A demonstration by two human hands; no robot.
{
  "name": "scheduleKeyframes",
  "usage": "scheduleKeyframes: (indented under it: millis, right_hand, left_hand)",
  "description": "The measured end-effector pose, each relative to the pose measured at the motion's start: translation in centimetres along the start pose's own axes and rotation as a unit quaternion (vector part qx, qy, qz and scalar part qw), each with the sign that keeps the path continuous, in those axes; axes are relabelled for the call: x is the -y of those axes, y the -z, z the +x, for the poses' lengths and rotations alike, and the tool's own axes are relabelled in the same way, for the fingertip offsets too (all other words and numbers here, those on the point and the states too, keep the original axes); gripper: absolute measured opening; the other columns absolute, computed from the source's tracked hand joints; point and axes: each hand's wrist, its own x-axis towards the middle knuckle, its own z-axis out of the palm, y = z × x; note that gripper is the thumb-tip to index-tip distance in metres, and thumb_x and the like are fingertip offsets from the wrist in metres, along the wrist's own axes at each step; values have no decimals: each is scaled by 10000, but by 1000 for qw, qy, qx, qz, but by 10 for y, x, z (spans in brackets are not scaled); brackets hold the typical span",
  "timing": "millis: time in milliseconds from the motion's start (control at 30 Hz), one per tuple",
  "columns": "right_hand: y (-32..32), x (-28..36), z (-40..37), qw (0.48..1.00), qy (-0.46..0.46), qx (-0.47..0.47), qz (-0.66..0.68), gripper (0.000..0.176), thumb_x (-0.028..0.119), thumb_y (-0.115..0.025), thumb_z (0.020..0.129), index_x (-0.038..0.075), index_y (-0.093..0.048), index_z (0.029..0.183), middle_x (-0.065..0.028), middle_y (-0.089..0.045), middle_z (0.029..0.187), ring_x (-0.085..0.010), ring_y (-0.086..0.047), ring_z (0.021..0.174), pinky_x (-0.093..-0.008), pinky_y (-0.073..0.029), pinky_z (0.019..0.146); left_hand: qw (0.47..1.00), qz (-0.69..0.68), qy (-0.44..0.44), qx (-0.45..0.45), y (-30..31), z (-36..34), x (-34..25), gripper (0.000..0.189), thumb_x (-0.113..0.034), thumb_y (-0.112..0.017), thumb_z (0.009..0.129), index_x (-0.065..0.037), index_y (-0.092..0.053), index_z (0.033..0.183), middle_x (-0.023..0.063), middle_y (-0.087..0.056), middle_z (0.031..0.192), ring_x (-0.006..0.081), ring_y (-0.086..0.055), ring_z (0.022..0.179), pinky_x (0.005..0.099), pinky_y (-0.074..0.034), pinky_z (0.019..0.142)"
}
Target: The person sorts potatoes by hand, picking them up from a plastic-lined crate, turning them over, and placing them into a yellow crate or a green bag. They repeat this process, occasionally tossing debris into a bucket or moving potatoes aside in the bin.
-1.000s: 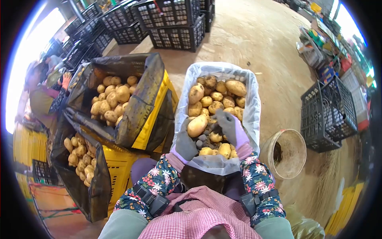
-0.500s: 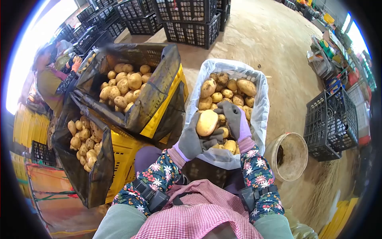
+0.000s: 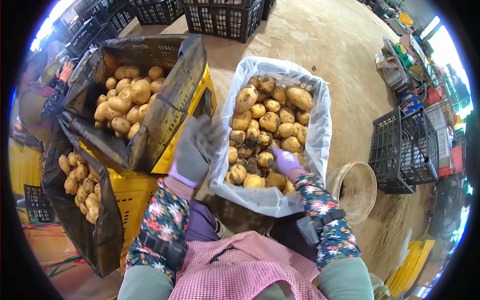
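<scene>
My left hand (image 3: 196, 147), in a grey and purple glove, is over the gap between the black-lined yellow crate (image 3: 205, 92) and the white-lined crate (image 3: 325, 125). Its fingers look apart and nothing shows in them, though motion smears them. My right hand (image 3: 285, 161), gloved alike, reaches down among the soil-marked potatoes (image 3: 270, 121) in the white-lined crate. Its fingers are mostly hidden beside a small potato (image 3: 265, 159). Cleaner-looking potatoes (image 3: 122, 102) lie in the black-lined crate.
A second black-lined crate (image 3: 112, 220) with potatoes stands at lower left. Right of the white-lined crate is a bucket (image 3: 367, 192), then black crates (image 3: 405, 150). Stacked crates (image 3: 222, 22) stand at the top. Another person (image 3: 37, 105) is at the far left.
My left hand has moved left out of the white-lined crate, and the large potato it held no longer shows there. My right hand has moved lower among the potatoes. The view has shifted.
</scene>
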Motion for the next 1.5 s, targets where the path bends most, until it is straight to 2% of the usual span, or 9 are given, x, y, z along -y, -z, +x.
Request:
scheduleKeyframes:
  millis: [267, 533, 600, 700, 933, 1067, 1200, 1367, 1500]
  right_hand:
    - [-33, 27, 39, 998, -43, 43, 13, 512, 94, -627, 790, 132, -504, 1286, -144, -582, 1165, -289, -642, 939, -394, -528, 773]
    - [115, 63, -38, 573, 53, 164, 801, 741, 69, -649, 817, 37, -262, 1447, -92, -440, 1365, -198, -460, 1241, -335, -392, 1043]
    - [121, 77, -59, 632, 111, 83, 762, 755, 66, -673, 798, 19, -273, 1437, -94, -430, 1375, -199, -443, 1258, -330, -355, 1070]
    - [126, 89, -79, 856, 192, -58, 477, 762, 65, -730, 785, 17, -310, 1419, -109, -423, 1372, -178, -401, 1276, -317, -328, 1070]
    - [126, 91, -109, 597, 72, -44, 798, 621, 283, -553, 961, 22, -262, 1444, -153, -446, 1356, -229, -453, 1245, -332, -399, 1014]
    - [127, 105, -110, 877, 107, -206, 420, 517, 409, -412, 994, -18, -500, 1273, -156, -609, 1199, -223, -582, 1122, -322, -459, 934]
    - [121, 93, -95, 856, -25, -247, 454, 435, 390, -467, 954, 1, -642, 1045, -255, -643, 909, -388, -638, 880, -370, -503, 749]
    - [117, 79, -89, 694, -52, -133, 706, 487, 420, -505, 961, -44, -639, 1021, 14, -595, 830, -99, -521, 786, -256, -462, 751]
    - [75, 56, -74, 812, 140, -187, 535, 369, 311, -438, 999, 3, -541, 1174, -87, -608, 1051, -149, -576, 969, -282, -478, 818]
  left_hand:
    - [985, 118, 100, 74, -17, -3, 26, 484, -393, -453, 977, -16, -443, 1281, 167, -594, 1142, 227, -636, 950, 293, -530, 787]
    - [978, 155, 111, 85, -28, -18, 39, 525, -405, -472, 966, -46, -408, 1345, 134, -563, 1185, 201, -603, 989, 285, -514, 826]
    - [950, 53, 217, 218, -22, -17, 49, 581, -417, -491, 968, -41, -349, 1387, 115, -466, 1315, 194, -522, 1139, 319, -459, 941]
    - [882, 279, -149, 350, -25, -32, 68, 516, -358, -474, 989, -29, -373, 1373, 99, -470, 1313, 192, -506, 1170, 336, -444, 980]
    - [967, 57, -68, 237, -41, -53, 75, 392, -256, -476, 999, -43, -453, 1328, 50, -536, 1218, 126, -522, 1125, 279, -461, 942]
    - [919, 254, -195, 230, -44, -51, 82, 366, -258, -462, 1006, -47, -485, 1305, 53, -562, 1201, 135, -530, 1121, 295, -463, 948]
    - [968, 78, -21, 238, -53, -60, 86, 397, -178, -519, 979, -28, -428, 1335, 57, -525, 1247, 140, -517, 1130, 288, -470, 937]
    - [908, 305, -119, 263, -54, -52, 89, 646, -27, -670, 844, -34, -325, 1390, 92, -428, 1340, 163, -447, 1218, 322, -399, 1024]
    - [875, 379, -147, 264, -66, -58, 83, 742, 58, -702, 757, -11, -322, 1391, 110, -441, 1336, 192, -435, 1242, 329, -334, 1080]
